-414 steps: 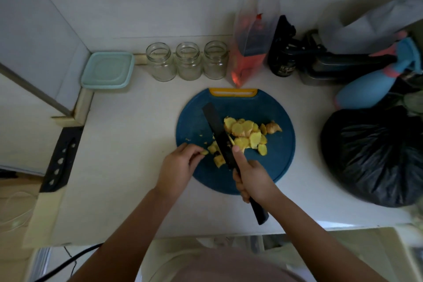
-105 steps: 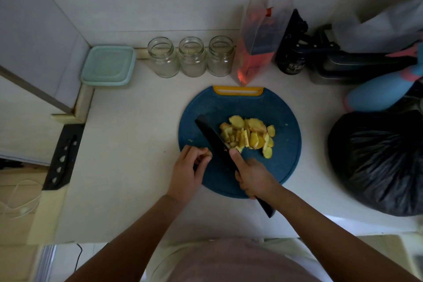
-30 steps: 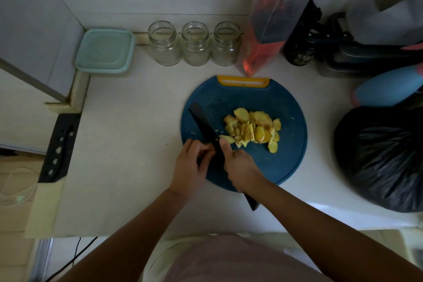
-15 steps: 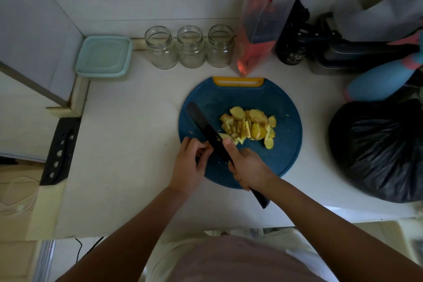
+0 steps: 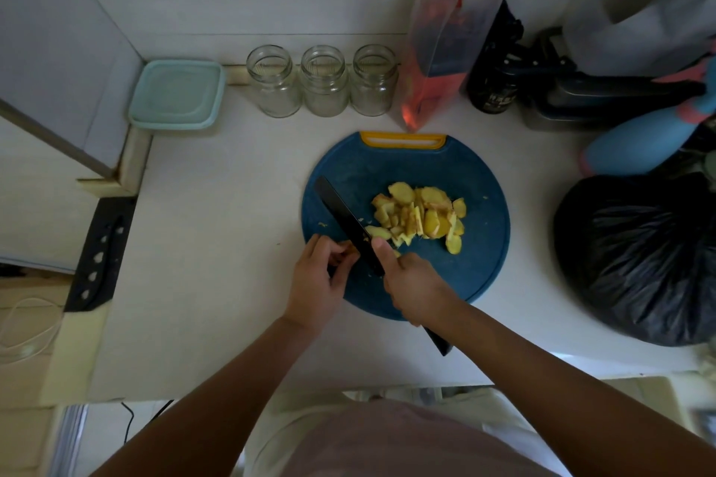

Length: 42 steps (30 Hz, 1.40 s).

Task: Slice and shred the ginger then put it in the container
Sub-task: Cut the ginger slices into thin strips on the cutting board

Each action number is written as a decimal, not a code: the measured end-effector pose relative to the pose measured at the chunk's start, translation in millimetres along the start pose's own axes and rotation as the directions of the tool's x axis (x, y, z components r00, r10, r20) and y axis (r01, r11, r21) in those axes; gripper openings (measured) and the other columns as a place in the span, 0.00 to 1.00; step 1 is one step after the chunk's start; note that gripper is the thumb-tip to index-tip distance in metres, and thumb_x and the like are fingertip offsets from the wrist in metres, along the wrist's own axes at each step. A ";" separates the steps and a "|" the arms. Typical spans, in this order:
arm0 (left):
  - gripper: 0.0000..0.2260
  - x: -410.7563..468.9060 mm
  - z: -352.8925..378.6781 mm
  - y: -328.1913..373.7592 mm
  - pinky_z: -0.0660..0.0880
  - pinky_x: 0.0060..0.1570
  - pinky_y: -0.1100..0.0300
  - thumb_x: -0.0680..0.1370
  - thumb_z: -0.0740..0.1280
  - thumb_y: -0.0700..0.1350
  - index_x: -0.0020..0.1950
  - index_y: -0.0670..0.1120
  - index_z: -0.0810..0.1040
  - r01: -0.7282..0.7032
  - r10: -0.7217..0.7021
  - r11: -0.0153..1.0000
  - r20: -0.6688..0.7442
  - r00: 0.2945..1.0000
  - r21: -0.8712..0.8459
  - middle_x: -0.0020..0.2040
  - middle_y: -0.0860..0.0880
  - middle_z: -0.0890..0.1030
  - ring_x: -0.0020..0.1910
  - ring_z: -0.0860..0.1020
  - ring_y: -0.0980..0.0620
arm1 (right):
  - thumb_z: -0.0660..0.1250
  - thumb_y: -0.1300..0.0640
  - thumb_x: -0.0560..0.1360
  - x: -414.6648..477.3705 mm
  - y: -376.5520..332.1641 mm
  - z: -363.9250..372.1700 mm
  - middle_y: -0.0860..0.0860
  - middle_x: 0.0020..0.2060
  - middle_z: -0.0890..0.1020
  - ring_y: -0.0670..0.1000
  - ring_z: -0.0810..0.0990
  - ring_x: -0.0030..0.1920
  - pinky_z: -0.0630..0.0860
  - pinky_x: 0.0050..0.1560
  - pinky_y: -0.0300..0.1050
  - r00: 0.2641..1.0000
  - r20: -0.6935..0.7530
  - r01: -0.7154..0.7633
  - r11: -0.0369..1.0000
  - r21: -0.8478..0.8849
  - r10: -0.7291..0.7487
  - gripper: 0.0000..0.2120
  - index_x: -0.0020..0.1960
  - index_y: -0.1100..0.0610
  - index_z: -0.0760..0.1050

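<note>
A round blue cutting board (image 5: 480,244) with a yellow handle lies on the white counter. A pile of yellow ginger slices (image 5: 420,217) sits at its middle. My right hand (image 5: 412,283) grips the handle of a black knife (image 5: 343,215), index finger along the spine, blade angled up-left across the board. My left hand (image 5: 315,283) sits at the board's left edge, fingertips pinching a small ginger piece (image 5: 346,246) against the blade. A light-teal lidded container (image 5: 176,93) stands at the back left.
Three open glass jars (image 5: 323,79) line the back wall. A clear pouch with red contents (image 5: 441,50) stands behind the board. Dark bottles, a blue spray bottle (image 5: 635,139) and a black bag (image 5: 643,256) crowd the right. A black knife sheath (image 5: 100,252) lies left.
Over the last second the view shifted slightly. The knife and both hands stay at the board's left side, with small chopping moves on the piece under my left fingertips.
</note>
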<state>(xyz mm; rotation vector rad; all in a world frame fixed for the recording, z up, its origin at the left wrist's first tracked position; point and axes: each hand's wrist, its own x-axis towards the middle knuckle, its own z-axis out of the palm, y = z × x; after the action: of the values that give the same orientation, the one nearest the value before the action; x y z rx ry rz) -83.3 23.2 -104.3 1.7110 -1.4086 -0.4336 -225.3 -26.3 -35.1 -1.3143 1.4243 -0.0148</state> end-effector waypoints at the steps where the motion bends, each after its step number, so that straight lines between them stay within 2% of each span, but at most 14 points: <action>1: 0.07 0.0 0.0 -0.3 0.67 0.39 0.78 0.72 0.73 0.33 0.41 0.38 0.75 0.000 0.000 1.000 -0.001 1.000 0.001 0.40 0.52 0.72 0.39 0.72 0.70 | 0.51 0.32 0.77 0.0 -0.3 0.5 0.50 0.27 0.67 0.47 0.65 0.26 0.60 0.28 0.42 1.000 -0.005 -0.006 1.000 -0.004 0.006 0.28 0.31 0.54 0.61; 7: 0.07 -0.3 0.1 -0.5 0.67 0.40 0.77 0.71 0.73 0.33 0.41 0.38 0.75 0.007 -0.007 1.000 0.010 1.000 0.002 0.39 0.50 0.74 0.38 0.71 0.65 | 0.48 0.36 0.80 -2.6 -5.0 -2.6 0.50 0.28 0.68 0.46 0.66 0.27 0.61 0.28 0.39 0.999 0.029 -0.019 0.996 -0.089 0.022 0.24 0.34 0.52 0.62; 10: 0.06 0.2 -0.4 -0.8 0.68 0.40 0.77 0.72 0.72 0.34 0.41 0.38 0.76 0.010 -0.010 1.000 0.021 1.000 -0.001 0.39 0.49 0.74 0.37 0.71 0.62 | 0.50 0.33 0.78 3.0 -1.1 5.7 0.49 0.30 0.66 0.46 0.65 0.28 0.59 0.28 0.40 0.997 0.042 -0.063 0.998 0.014 0.062 0.23 0.37 0.50 0.61; 14: 0.04 -0.8 -0.7 0.0 0.67 0.40 0.76 0.73 0.70 0.39 0.42 0.39 0.76 -0.003 0.003 1.000 0.034 0.999 -0.001 0.41 0.53 0.73 0.38 0.70 0.62 | 0.50 0.33 0.78 11.0 2.1 16.8 0.49 0.31 0.67 0.45 0.65 0.29 0.58 0.29 0.40 0.998 0.032 -0.055 0.998 0.027 0.054 0.22 0.38 0.49 0.62; 16: 0.04 0.7 -1.3 -0.6 0.67 0.40 0.76 0.73 0.69 0.39 0.42 0.39 0.76 -0.003 0.003 1.000 0.034 0.999 -0.003 0.40 0.51 0.74 0.38 0.71 0.63 | 0.49 0.34 0.79 11.3 1.8 14.7 0.50 0.30 0.68 0.46 0.66 0.29 0.60 0.29 0.39 0.999 0.010 -0.043 0.999 0.000 0.043 0.22 0.37 0.50 0.63; 18: 0.04 1.6 -1.5 -0.7 0.67 0.41 0.76 0.74 0.71 0.37 0.42 0.39 0.76 0.013 -0.012 1.000 0.037 0.999 -0.009 0.40 0.50 0.74 0.39 0.71 0.64 | 0.47 0.39 0.81 10.9 2.4 10.3 0.48 0.30 0.68 0.44 0.68 0.27 0.64 0.26 0.35 0.996 -0.027 -0.079 0.997 -0.002 0.079 0.18 0.37 0.45 0.62; 20: 0.05 1.2 -1.6 0.3 0.68 0.42 0.77 0.73 0.72 0.36 0.42 0.40 0.76 0.033 -0.033 0.999 0.035 0.999 -0.019 0.41 0.51 0.74 0.40 0.72 0.67 | 0.48 0.43 0.82 11.4 2.9 4.8 0.47 0.29 0.68 0.41 0.68 0.20 0.64 0.20 0.32 0.992 -0.039 -0.119 0.988 0.095 0.123 0.15 0.38 0.42 0.61; 22: 0.05 1.0 -1.4 0.7 0.68 0.42 0.77 0.73 0.72 0.36 0.42 0.40 0.76 0.047 -0.046 0.998 0.031 0.998 -0.030 0.41 0.50 0.74 0.40 0.73 0.67 | 0.54 0.39 0.80 10.7 2.7 -0.5 0.48 0.24 0.67 0.43 0.64 0.16 0.61 0.17 0.36 0.991 -0.004 -0.132 0.979 0.157 0.135 0.19 0.34 0.47 0.62; 24: 0.05 1.1 -1.3 0.3 0.69 0.42 0.76 0.73 0.72 0.36 0.42 0.40 0.76 0.047 -0.046 0.998 0.032 0.998 -0.035 0.41 0.49 0.73 0.40 0.74 0.67 | 0.57 0.35 0.78 6.4 1.4 -7.4 0.47 0.18 0.64 0.45 0.61 0.16 0.57 0.19 0.33 0.985 0.034 -0.169 0.945 0.280 0.166 0.26 0.33 0.54 0.60; 31: 0.05 1.9 -0.8 -0.9 0.68 0.40 0.76 0.73 0.72 0.36 0.42 0.39 0.76 0.034 -0.034 0.999 0.023 0.999 -0.029 0.40 0.49 0.73 0.38 0.73 0.66 | 0.52 0.33 0.78 -5.4 -2.0 -16.5 0.45 0.16 0.63 0.45 0.60 0.18 0.57 0.22 0.35 0.989 0.144 -0.070 0.982 0.173 0.045 0.29 0.31 0.55 0.59; 42: 0.05 2.4 -3.1 1.9 0.68 0.38 0.75 0.73 0.72 0.36 0.41 0.40 0.77 0.039 -0.039 0.998 0.007 0.999 -0.042 0.38 0.48 0.76 0.37 0.74 0.64 | 0.52 0.33 0.77 -4.0 -2.2 -15.0 0.48 0.18 0.62 0.46 0.60 0.18 0.59 0.21 0.34 0.993 0.116 -0.044 0.991 0.125 0.030 0.30 0.28 0.55 0.59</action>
<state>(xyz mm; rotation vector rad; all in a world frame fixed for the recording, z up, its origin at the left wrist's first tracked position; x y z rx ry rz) -81.6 22.3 -100.4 1.7065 -1.3633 -0.4877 -235.3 -33.7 -25.6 -1.1655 1.3285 -0.0056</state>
